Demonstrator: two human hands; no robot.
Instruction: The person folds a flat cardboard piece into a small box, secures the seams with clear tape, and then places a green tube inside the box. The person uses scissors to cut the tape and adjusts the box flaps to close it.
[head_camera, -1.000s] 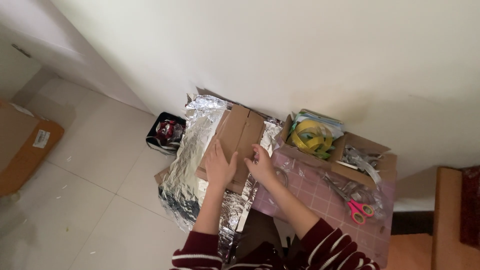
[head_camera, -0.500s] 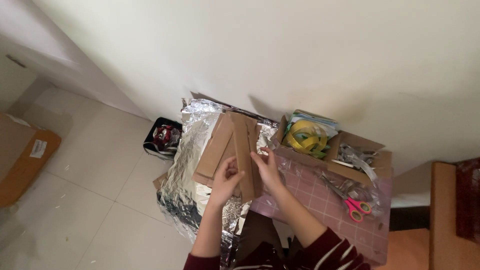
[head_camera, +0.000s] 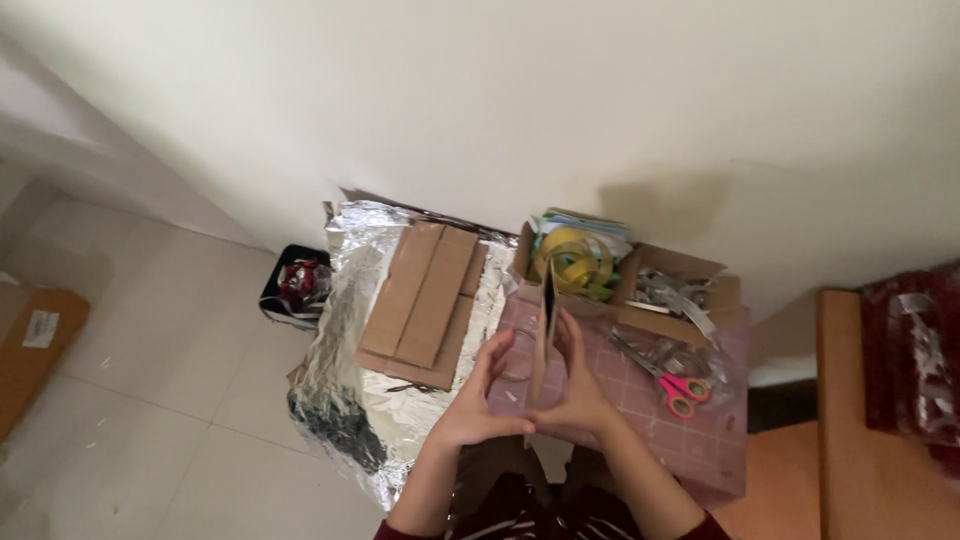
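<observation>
Both hands pinch a thin cardboard piece (head_camera: 545, 335) edge-on to the camera — the left hand (head_camera: 475, 405) cups its lower side with fingers spread up along it, the right hand (head_camera: 580, 395) presses from the other side, so the piece stands nearly upright between the palms, lifted over the near end of the pink mat (head_camera: 700, 440). It looks like a loose, flat-palmed hold rather than a firm clamp, and that is where trouble could start: a thin sheet held on edge may slip down through the fingers or buckle if the palms squeeze unevenly. Just beyond its top edge sits a box (head_camera: 690, 290) with a yellow tape roll (head_camera: 572, 258), and a tilt forward could knock into it. Pink scissors (head_camera: 685, 392) lie on the mat to the right, near enough that a dropped piece might land on them. To the left, more cardboard (head_camera: 425, 300) rests on crinkled foil (head_camera: 345, 330) — foil tears easily if anything drags across it.
</observation>
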